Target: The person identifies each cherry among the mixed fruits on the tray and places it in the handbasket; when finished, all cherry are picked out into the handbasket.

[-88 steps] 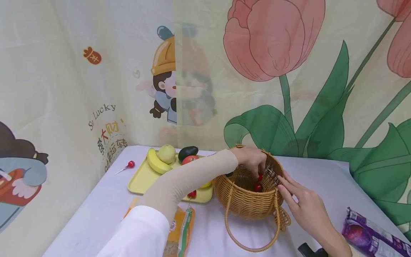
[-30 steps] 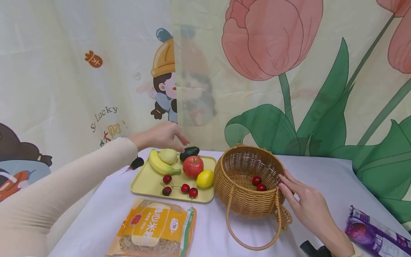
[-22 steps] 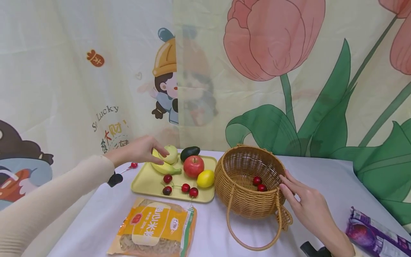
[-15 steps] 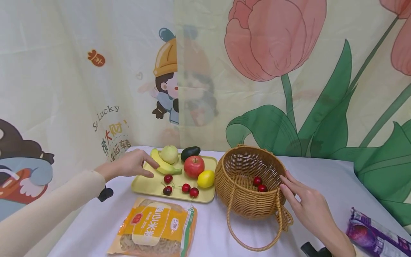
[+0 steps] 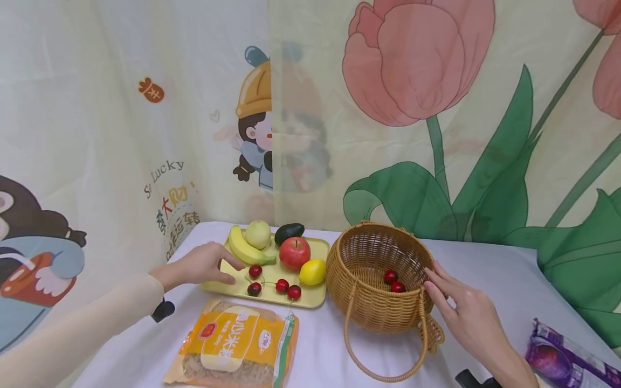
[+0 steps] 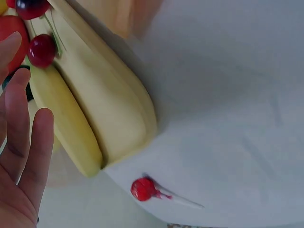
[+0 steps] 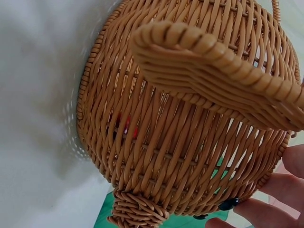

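Observation:
My left hand [image 5: 201,265] hovers over the left end of the yellow tray [image 5: 218,286], its fingers loosely spread and holding nothing. Just right of its fingertips lie several dark red cherries, among them a stemmed cherry [image 5: 255,271]. A banana [image 5: 249,252] lies behind the hand; in the left wrist view the fingers are beside the banana [image 6: 71,118]. My right hand [image 5: 468,310] rests its nearly straight fingers against the right side of the wicker basket [image 5: 378,310]. Inside the basket sit two cherries [image 5: 394,282].
A pale green round fruit [image 5: 257,234], dark avocado-like fruit [image 5: 289,233], red apple [image 5: 295,253] and lemon [image 5: 312,272] share the tray. An orange noodle bag [image 5: 233,345] lies in front, a purple packet [image 5: 563,355] at right. A red lollipop [image 6: 143,189] lies beyond the tray.
My left hand has left the basket's inside, swung left past the fruit and come down over the tray's left end. Two cherries lie in the basket. The right hand has stayed at the basket.

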`<control>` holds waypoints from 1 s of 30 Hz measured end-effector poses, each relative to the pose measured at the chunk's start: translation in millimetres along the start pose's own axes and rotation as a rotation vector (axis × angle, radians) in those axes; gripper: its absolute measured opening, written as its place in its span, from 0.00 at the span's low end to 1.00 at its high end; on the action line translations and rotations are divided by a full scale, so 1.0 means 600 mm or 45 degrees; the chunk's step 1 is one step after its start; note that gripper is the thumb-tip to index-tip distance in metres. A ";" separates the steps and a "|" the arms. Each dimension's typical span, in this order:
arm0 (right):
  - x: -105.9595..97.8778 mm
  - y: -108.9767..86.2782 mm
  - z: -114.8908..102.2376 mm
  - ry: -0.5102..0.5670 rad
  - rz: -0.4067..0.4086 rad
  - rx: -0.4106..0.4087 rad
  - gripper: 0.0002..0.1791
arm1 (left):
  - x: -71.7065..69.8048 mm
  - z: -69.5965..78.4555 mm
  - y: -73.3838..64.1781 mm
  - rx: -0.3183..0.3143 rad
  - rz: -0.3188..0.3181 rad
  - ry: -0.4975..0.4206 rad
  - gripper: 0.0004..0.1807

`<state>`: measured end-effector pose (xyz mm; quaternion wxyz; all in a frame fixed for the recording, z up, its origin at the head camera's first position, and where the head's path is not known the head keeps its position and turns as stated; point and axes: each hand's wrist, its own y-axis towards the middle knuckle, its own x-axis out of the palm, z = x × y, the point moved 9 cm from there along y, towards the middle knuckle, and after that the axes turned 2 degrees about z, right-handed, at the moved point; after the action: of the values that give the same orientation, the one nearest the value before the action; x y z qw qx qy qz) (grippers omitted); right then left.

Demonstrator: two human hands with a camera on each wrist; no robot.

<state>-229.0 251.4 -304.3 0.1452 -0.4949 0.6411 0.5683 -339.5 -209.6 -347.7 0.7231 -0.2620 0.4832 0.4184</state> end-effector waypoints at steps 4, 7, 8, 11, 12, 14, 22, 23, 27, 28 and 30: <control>0.001 -0.002 -0.002 0.004 0.010 -0.017 0.21 | 0.018 0.010 0.010 0.018 -0.022 -0.023 0.17; -0.001 -0.004 -0.005 -0.004 0.032 -0.036 0.20 | 0.032 0.017 0.016 0.003 -0.058 -0.038 0.16; -0.001 -0.004 -0.005 -0.007 0.034 -0.038 0.20 | 0.037 0.020 0.017 0.001 -0.072 -0.040 0.16; -0.002 -0.004 -0.004 -0.012 0.036 -0.041 0.20 | 0.048 0.025 0.021 -0.002 -0.094 -0.032 0.16; -0.002 -0.004 -0.004 -0.012 0.035 -0.038 0.20 | 0.051 0.027 0.023 0.003 -0.103 -0.029 0.16; -0.002 -0.003 -0.002 -0.014 0.027 -0.029 0.20 | 0.056 0.031 0.026 0.025 -0.116 -0.019 0.17; -0.002 -0.002 -0.001 -0.009 0.012 -0.003 0.21 | 0.075 0.041 0.031 0.088 -0.178 0.001 0.17; -0.002 -0.002 0.000 -0.009 0.011 -0.002 0.21 | 0.076 0.042 0.031 0.090 -0.180 0.005 0.17; -0.001 -0.002 -0.001 -0.011 0.012 -0.003 0.21 | 0.077 0.043 0.032 0.099 -0.174 0.041 0.16; -0.001 -0.001 -0.001 -0.013 0.013 -0.004 0.21 | 0.077 0.044 0.032 0.104 -0.173 0.051 0.16; 0.000 -0.001 -0.001 -0.016 0.009 -0.004 0.21 | 0.077 0.044 0.031 0.111 -0.171 0.061 0.16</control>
<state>-228.3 251.0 -304.6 0.1465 -0.4894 0.6410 0.5729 -334.5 -163.1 -379.0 0.7484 -0.2721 0.4995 0.3413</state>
